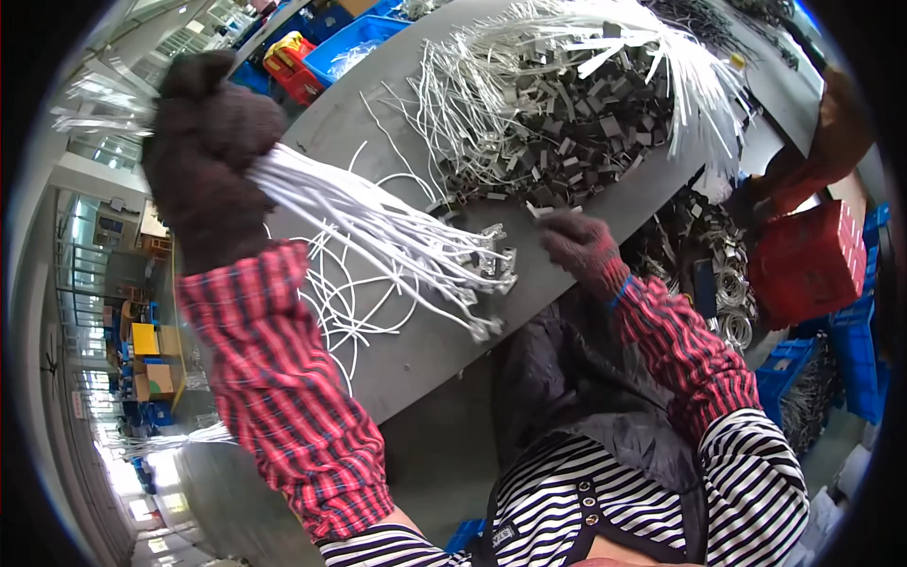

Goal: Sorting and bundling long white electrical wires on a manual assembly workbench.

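My left hand (213, 142), in a dark brown glove, is raised at the left and closed around a thick bundle of white cables (359, 208). The metal connector ends (493, 255) of this bundle fan out over the grey table (425, 364), and its other ends stick out beyond my fist. Nearer the middle, my right hand (586, 250) has its gloved fingers curled at the near edge of a pile of dark, block-shaped connectors (590, 132). Something small and pale shows at its fingertips, too small to name. Loose white cables (331, 302) lie beneath the bundle.
White cable tails (463, 90) spread from the pile. A blue bin (354, 57) and a red-and-yellow bag (291, 66) stand beyond the table. At the right are a red crate (803, 260), cable coils (732, 293), a blue crate (784, 373) and what looks like another person's sleeve (836, 128).
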A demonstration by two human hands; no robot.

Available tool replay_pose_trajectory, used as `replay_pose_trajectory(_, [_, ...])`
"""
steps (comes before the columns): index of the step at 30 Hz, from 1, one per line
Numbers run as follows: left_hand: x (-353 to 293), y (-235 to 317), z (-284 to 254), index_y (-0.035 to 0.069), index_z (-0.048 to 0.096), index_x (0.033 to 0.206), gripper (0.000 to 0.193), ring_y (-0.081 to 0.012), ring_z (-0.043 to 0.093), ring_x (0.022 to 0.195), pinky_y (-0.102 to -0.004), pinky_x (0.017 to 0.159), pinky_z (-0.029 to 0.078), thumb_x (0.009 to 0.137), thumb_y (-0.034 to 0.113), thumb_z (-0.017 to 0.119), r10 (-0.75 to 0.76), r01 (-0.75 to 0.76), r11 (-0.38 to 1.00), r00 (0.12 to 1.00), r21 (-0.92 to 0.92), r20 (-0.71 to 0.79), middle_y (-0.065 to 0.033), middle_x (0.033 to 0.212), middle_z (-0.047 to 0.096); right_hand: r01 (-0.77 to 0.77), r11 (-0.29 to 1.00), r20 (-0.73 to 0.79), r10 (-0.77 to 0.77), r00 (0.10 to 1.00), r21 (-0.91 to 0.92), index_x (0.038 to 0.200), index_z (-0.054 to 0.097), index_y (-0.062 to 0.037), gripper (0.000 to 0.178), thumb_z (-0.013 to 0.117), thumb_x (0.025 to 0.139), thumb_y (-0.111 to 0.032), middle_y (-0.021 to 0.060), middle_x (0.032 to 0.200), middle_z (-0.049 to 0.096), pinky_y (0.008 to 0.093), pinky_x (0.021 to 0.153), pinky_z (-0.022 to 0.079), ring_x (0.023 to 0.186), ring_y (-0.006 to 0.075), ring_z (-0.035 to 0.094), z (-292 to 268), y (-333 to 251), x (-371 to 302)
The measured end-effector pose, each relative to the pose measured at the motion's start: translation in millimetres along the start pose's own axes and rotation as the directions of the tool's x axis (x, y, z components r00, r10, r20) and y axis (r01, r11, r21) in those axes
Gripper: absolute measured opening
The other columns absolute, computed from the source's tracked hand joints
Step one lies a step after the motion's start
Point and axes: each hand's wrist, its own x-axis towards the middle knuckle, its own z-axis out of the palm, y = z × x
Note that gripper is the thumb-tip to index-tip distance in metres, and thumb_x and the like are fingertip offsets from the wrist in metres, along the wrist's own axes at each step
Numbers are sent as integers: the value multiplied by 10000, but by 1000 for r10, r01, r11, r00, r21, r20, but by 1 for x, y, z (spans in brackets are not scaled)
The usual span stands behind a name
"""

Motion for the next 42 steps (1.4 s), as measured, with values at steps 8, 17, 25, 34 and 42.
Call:
replay_pose_trajectory(8, [3, -42, 1, -29, 601, 1165, 358, -181, 598, 656, -360, 784, 509, 981, 277, 569, 47, 5, 888, 994, 460, -101, -50, 690, 598, 194, 959, 159, -163, 974, -206, 1124, 700, -82, 293, 647, 880, -235, 92, 1023, 730, 325, 837, 550, 934, 167, 689, 18, 76, 88])
replay_pose_trajectory(17, [-9, -34, 5, -33, 624, 1104, 337, -219, 687, 805, -379, 942, 490, 948, 265, 618, -21, 83, 922, 986, 378, -166, -128, 756, 711, 557, 575, 503, -271, 821, -599, 1020, 718, -110, 253, 669, 807, -239, 125, 991, 670, 437, 801, 529, 932, 340, 651, 48, 49, 89])
replay_pose_trajectory(25, [-18, -34, -1, -31, 585, 1178, 397, -238, 673, 816, -412, 871, 536, 961, 301, 612, -39, 88, 940, 988, 329, -151, -105, 861, 674, 347, 513, 403, -2, 915, -786, 845, 654, -65, 201, 695, 778, -250, 141, 823, 628, 475, 718, 505, 820, 362, 633, 61, 62, 85])
replay_pose_trajectory(34, [-8, -38, 15, -17, 590, 1191, 364, -254, 691, 888, -396, 888, 515, 964, 268, 596, -43, 44, 893, 999, 448, -13, -141, 874, 716, 191, 766, 134, -137, 981, -613, 1012, 710, -116, 267, 710, 796, -272, 151, 842, 659, 451, 708, 521, 816, 364, 643, 34, 87, 87])
replay_pose_trajectory(42, [-28, -18, 40, -9, 662, 940, 284, -98, 501, 491, -295, 524, 463, 924, 273, 690, -12, 88, 963, 958, 254, -287, 3, 533, 484, 218, 929, 231, -151, 961, -299, 1282, 608, -53, 564, 787, 769, -204, 139, 1154, 681, 370, 935, 508, 1053, 227, 651, 44, 16, 66])
